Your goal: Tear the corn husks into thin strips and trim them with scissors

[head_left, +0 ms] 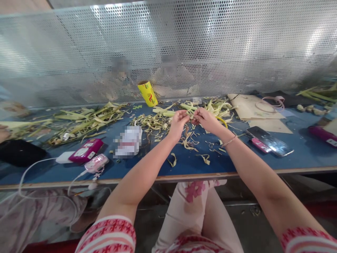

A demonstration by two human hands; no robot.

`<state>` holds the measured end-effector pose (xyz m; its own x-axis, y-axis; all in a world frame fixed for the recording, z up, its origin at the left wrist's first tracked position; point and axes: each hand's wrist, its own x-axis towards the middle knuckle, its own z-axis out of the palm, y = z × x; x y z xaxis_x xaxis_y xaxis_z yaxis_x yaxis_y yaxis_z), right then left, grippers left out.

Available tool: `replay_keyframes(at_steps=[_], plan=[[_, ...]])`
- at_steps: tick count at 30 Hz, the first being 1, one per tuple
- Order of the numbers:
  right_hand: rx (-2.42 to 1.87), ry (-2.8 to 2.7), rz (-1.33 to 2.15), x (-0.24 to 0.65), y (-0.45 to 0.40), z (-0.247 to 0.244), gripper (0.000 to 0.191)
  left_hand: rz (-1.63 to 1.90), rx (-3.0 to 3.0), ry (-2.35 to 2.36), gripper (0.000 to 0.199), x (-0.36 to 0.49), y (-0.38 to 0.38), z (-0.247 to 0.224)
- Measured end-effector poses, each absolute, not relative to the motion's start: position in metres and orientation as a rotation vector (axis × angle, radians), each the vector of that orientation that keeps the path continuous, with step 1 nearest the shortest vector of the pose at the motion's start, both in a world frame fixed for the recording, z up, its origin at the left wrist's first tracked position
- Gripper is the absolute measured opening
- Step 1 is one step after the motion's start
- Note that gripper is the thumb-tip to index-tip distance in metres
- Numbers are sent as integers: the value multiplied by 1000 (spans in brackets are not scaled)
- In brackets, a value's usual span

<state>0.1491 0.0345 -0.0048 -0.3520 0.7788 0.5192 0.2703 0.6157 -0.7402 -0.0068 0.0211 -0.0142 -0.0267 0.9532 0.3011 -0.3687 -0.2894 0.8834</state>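
Note:
My left hand (179,123) and my right hand (204,118) meet over the blue table, fingers pinched together on a small pale green plant piece (190,114). The fingertips partly hide it, so its exact kind is unclear. Behind my hands lie longer green stalks and leaves (218,107). To the left of my left hand spreads a heap of short plant trimmings (150,123). Thin curled peelings (189,140) are scattered beneath and in front of my hands.
A yellow cardboard tube (147,94) stands tilted by the perforated metal screen (200,45). Left are a stalk pile (89,119), a magenta box (86,151) and a corded pink case (97,163). Right are a phone (270,141) and brown paper (252,107). Another person's hand (4,133) shows far left.

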Motion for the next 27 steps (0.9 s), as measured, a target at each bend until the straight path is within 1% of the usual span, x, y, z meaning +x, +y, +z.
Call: replay_keyframes(at_steps=[4,7,12,15,21,27], plan=[[-824,-1955,629,150,37,-7,3,1537,1260,785,19,-8,21,-14],[-824,-1932,672,150,37,-5,5,1556,1305,799,15,-8,20,-13],[-864,-1845,828,152,33,3,13,1590,1178,783,15,-6,17,-10],[-841,-1860,858,154,30,6,16,1565,1054,755,16,-5,13,-5],[-882,-1896,749,153,28,5,18,1457,970,696,19,-7,7,-1],[-927,-1966,607,153,26,5,19,1438,1071,797,13,-4,10,-3]])
